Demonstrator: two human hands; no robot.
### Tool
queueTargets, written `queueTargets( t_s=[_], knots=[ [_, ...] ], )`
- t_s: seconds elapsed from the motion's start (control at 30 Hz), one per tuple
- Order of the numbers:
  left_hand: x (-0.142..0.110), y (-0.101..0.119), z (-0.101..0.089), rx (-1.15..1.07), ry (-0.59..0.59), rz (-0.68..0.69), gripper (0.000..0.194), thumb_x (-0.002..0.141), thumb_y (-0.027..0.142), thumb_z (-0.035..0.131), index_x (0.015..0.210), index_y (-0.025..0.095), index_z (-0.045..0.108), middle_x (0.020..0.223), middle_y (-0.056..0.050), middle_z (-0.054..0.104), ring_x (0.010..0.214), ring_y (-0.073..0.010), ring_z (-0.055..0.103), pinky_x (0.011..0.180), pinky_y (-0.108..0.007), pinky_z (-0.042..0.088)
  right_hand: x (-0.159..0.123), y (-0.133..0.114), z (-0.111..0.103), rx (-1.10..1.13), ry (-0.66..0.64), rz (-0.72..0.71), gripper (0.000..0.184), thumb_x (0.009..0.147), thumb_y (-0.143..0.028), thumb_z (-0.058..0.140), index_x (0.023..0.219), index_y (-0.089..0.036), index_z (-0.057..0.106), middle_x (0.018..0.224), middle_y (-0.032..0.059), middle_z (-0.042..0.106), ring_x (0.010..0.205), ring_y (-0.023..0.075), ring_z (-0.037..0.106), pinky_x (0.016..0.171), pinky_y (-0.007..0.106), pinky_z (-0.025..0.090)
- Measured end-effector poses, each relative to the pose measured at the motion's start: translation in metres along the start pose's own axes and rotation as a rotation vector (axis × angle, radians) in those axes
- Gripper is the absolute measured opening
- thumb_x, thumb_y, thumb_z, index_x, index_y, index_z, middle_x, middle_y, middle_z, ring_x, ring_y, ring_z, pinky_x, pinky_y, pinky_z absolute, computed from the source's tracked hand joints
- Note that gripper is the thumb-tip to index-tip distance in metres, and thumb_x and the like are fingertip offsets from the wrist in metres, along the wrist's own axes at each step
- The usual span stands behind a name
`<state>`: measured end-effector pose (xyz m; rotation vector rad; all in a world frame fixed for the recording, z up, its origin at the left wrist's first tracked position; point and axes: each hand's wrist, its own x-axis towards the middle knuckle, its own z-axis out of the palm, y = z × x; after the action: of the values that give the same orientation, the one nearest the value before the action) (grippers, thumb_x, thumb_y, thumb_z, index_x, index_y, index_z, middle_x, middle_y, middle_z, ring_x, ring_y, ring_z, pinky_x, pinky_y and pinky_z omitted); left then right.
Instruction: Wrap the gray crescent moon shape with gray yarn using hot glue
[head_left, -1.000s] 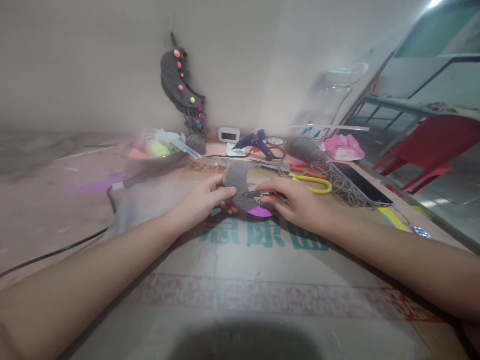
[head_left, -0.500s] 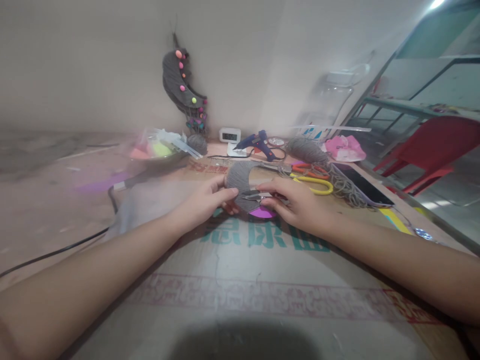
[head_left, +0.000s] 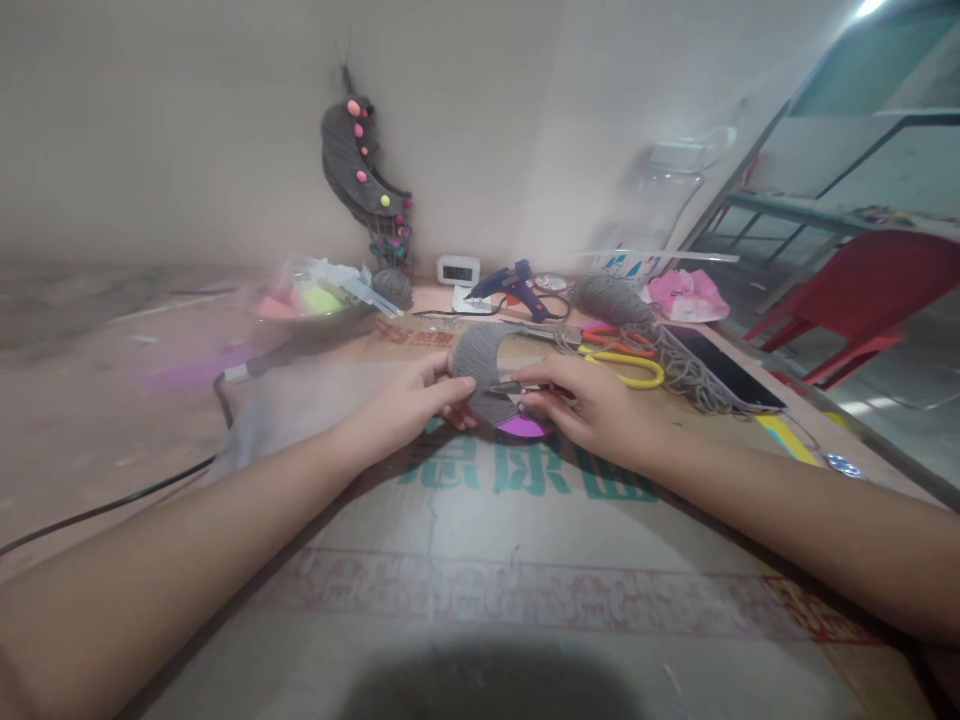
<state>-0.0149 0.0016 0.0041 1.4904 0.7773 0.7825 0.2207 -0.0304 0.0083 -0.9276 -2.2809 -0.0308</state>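
Observation:
A crescent wrapped in grey yarn (head_left: 480, 362) lies on the flattened cardboard (head_left: 465, 540), with a bare purple tip (head_left: 523, 427) at its near end. My left hand (head_left: 411, 400) pinches the crescent's left edge, fingers closed on it. My right hand (head_left: 589, 400) is closed round small thread snips (head_left: 510, 385), whose blades point left onto the yarn. Grey yarn runs from the crescent to a loose skein (head_left: 604, 298) behind my right hand.
Yellow-handled scissors (head_left: 626, 368), orange-handled scissors (head_left: 611, 338), a blue glue gun (head_left: 510, 285), a phone (head_left: 720, 368), a small clock (head_left: 457, 270) and a bowl of pompoms (head_left: 311, 300) lie behind. A finished crescent (head_left: 360, 175) hangs on the wall. A red chair (head_left: 862, 290) stands right.
The snips' blades were apart half a second ago and now lie together against the yarn. Both hands stay in place on the crescent.

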Motion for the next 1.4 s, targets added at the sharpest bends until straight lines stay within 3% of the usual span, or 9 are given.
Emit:
queueTargets(
  t_s=[0.1,0.47,0.83,1.4],
  knots=[
    [0.0003,-0.0005,0.0007,0.002,0.021,-0.01,0.019,0.083,0.03,0.064,0.093,0.015,0.058,0.076,-0.003,0.068,0.064,-0.0133,0.065,0.062,-0.025,0.05,-0.0005,-0.0009,-0.0013,0.011,0.041,-0.006,0.018,0.096,-0.027,0.056,0.109,-0.019,0.065,0.096,0.0072,0.073,0.085,0.0192,0.067,0.074,0.032,0.052],
    [-0.0008,0.0005,-0.0002,0.018,0.009,-0.023,0.025,0.085,0.037,0.065,0.077,0.017,0.054,0.065,-0.002,0.068,0.06,-0.0129,0.064,0.061,-0.025,0.049,-0.0018,-0.0016,0.001,-0.089,-0.097,-0.041,0.023,0.097,-0.03,0.054,0.115,-0.018,0.064,0.099,0.0088,0.071,0.09,0.0207,0.065,0.078,0.035,0.05],
    [-0.0007,-0.0023,-0.0013,0.019,-0.035,-0.014,0.031,0.082,0.045,0.068,0.08,0.017,0.053,0.065,-0.001,0.069,0.059,-0.0125,0.065,0.061,-0.024,0.049,-0.0015,-0.0017,0.0011,-0.11,-0.115,-0.038,0.024,0.098,-0.031,0.053,0.113,-0.017,0.065,0.096,0.0083,0.071,0.087,0.0201,0.065,0.075,0.033,0.048],
    [-0.0003,-0.0022,-0.0018,0.01,-0.031,-0.017,0.029,0.083,0.042,0.068,0.079,0.017,0.054,0.066,-0.003,0.071,0.061,-0.013,0.066,0.061,-0.023,0.049,0.0001,-0.0026,0.0023,-0.103,-0.088,-0.042,0.019,0.097,-0.027,0.054,0.107,-0.016,0.067,0.093,0.0078,0.072,0.088,0.0197,0.066,0.077,0.033,0.05]
  ],
)
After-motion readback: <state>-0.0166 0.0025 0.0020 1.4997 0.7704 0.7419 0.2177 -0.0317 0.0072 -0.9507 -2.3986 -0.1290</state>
